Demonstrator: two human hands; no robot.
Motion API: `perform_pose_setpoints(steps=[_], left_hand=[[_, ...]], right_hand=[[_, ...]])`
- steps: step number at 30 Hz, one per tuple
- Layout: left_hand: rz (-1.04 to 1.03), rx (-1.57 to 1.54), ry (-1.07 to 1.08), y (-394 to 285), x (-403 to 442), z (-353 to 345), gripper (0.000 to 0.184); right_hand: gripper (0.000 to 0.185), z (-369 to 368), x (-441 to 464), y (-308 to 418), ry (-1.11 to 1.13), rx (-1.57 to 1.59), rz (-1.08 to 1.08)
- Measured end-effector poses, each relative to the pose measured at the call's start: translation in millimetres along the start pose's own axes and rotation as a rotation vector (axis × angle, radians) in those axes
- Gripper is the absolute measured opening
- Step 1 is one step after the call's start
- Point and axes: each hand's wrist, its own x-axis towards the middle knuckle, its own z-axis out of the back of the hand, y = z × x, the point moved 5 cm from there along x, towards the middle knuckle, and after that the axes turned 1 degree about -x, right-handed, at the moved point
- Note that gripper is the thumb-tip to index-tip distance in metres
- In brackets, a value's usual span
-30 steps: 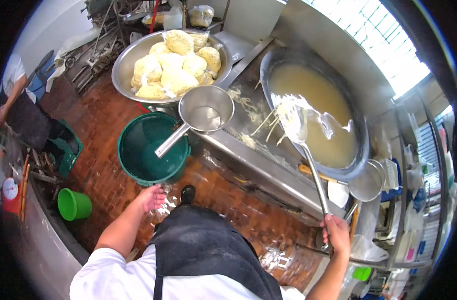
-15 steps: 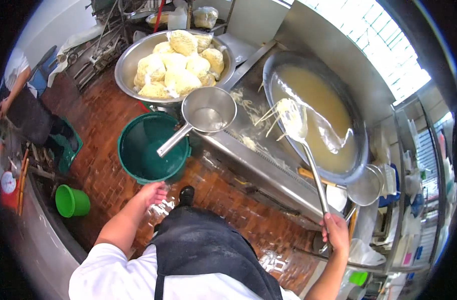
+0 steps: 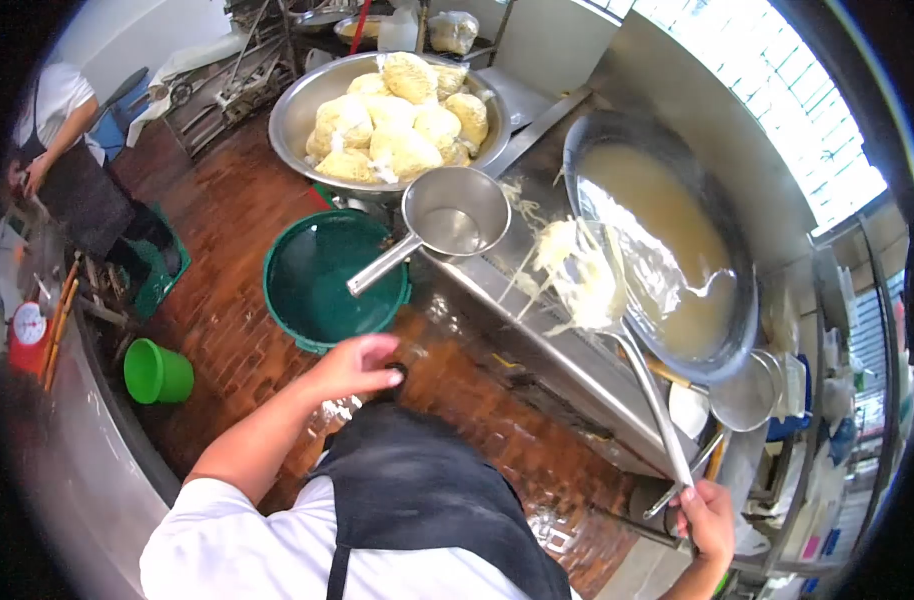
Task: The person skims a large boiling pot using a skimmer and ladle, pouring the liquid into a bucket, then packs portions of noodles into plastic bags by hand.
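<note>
My right hand grips the end of a long-handled metal skimmer. Pale noodles heap on its head and hang over the edge in strands; they hide most of the head. It is held above the steel counter, in front of a big wok of cloudy, yellowish liquid. My left hand is empty, thumb and fingers apart, over the floor just in front of a dark green tub. A steel long-handled dipper sits at the counter's edge, its handle over the tub.
Bagged noodles fill a wide metal basin at the back. A round strainer lies right of the wok. A bright green bucket and a red scale are at left, near another person. The brick floor looks wet.
The noodle-laden skimmer has come nearer to me, from the wok's edge to over the counter. My left hand has risen and moved right. The view has shifted slightly.
</note>
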Motion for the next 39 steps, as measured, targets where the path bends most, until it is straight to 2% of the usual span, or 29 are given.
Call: perform_pose_setpoints(steps=[2, 4, 7, 9, 10, 13, 16, 19, 20, 21, 23, 24, 27, 30, 33, 34, 37, 39], left_hand=[[-0.260, 0.016, -0.048, -73, 6, 1, 0.089], [-0.400, 0.031, -0.052, -120, 18, 3, 0.105], [-0.560, 0.044, -0.052, -127, 48, 10, 0.102], [-0.466, -0.142, 0.148, -122, 50, 9, 0.091], [-0.419, -0.056, 0.203, -118, 36, 13, 0.064], [0.018, -0.009, 0.419, -88, -5, 46, 0.031], [0.045, 0.116, 0.160, -90, -61, 96, 0.019], [-0.003, 0.343, 0.028, -118, -106, 126, 0.022], [-0.159, 0.580, -0.089, -136, -117, 131, 0.019], [-0.230, 0.730, -0.143, -147, -124, 133, 0.018], [-0.370, 1.039, -0.232, -166, -131, 135, 0.014], [-0.411, 1.096, -0.259, -173, -132, 135, 0.010], [-0.361, 1.324, -0.291, -178, -127, 142, 0.007], [-0.360, 1.369, -0.283, -159, -114, 171, 0.008], [-0.383, 1.296, -0.265, -148, -109, 213, 0.012], [-0.381, 1.184, -0.186, -141, -108, 228, 0.019], [-0.549, 0.878, -0.271, -135, -102, 273, 0.025], [-0.529, 0.744, -0.582, -140, -102, 315, 0.027]], right_hand=[[0.036, -6, -4, -4, 0.063, 0.020, 0.075], [0.037, -13, -4, -4, 0.138, 0.022, 0.120], [0.037, -25, -4, 4, 0.189, -0.026, 0.095], [0.036, -37, -3, 19, 0.240, -0.074, 0.110], [0.035, -43, -1, 23, 0.251, -0.084, 0.119], [0.035, -60, 3, 44, 0.264, -0.204, 0.148], [0.036, -83, 13, 69, 0.295, -0.270, 0.201], [0.037, -114, 27, 89, 0.340, -0.342, 0.302], [0.038, -129, 35, 92, 0.385, -0.323, 0.320], [0.036, -145, 43, 96, 0.400, -0.379, 0.351], [0.033, -175, 51, 107, 0.417, -0.481, 0.407], [0.033, -192, 49, 118, 0.406, -0.491, 0.359], [0.033, -239, 55, 131, 0.448, -0.509, 0.400], [0.035, -277, 45, 151, 0.445, -0.483, 0.389], [0.035, -303, 34, 167, 0.422, -0.497, 0.352], [0.035, -311, 30, 173, 0.406, -0.494, 0.359], [0.036, -337, 25, 185, 0.393, -0.469, 0.308], [0.036, -356, 23, 192, 0.391, -0.442, 0.292]])
